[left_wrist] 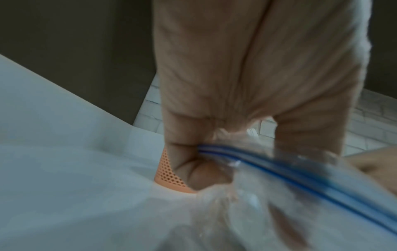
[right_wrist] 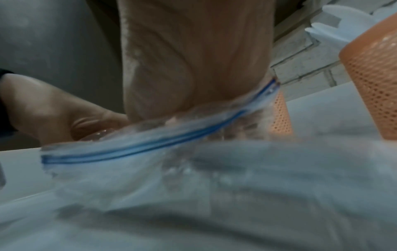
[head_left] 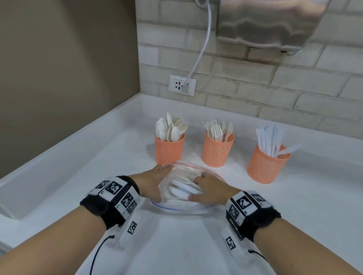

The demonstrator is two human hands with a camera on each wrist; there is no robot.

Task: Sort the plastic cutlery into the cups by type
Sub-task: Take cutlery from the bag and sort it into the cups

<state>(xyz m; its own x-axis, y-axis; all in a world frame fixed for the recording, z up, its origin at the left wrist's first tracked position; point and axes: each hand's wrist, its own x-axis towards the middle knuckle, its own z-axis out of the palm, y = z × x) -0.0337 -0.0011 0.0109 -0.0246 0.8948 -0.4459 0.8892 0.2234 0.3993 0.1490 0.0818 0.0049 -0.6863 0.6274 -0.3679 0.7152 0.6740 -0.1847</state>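
Reaching into the zip bag (head_left: pixel 186 176) near the counter's front edge: your right hand (head_left: pixel 210 189) is inside among white cutlery (head_left: pixel 181 188), grip unclear; left hand (head_left: pixel 152 183) pinches the bag rim. Next, ID one pc & match its mesh cup (head_left: pixel 217 149).

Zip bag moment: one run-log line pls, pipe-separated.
phase: reach into bag | left hand: grips zip bag rim | right hand: inside bag, on white cutlery | cups: spoons, forks, knives

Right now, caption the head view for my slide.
Both hands work a clear zip bag of cutlery before three orange cups.
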